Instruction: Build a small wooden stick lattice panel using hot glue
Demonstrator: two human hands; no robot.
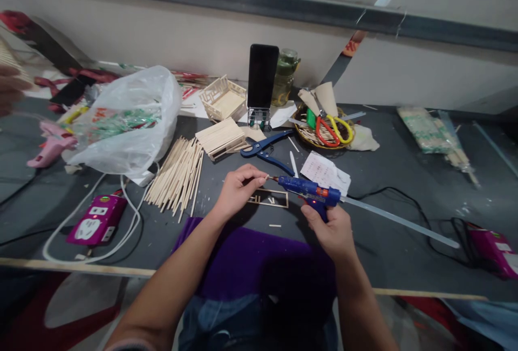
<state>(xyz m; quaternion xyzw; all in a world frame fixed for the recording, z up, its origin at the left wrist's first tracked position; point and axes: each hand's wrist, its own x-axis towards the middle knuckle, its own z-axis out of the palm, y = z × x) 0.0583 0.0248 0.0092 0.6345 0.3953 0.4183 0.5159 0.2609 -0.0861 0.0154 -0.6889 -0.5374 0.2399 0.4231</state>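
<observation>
The right hand (pixel 334 227) grips the gun (pixel 309 189); the left hand (pixel 240 186) pinches a stick (pixel 267 177) at the nozzle (pixel 275 179), above the frame (pixel 287 200). A slip this close could burn the fingertips (pixel 259 181). Beyond lies the cutter (pixel 256 149).

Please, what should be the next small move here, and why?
Probably a light squeeze of the blue glue gun, held in the right hand: its nozzle points at the small wooden stick pinched in the left hand.
</observation>
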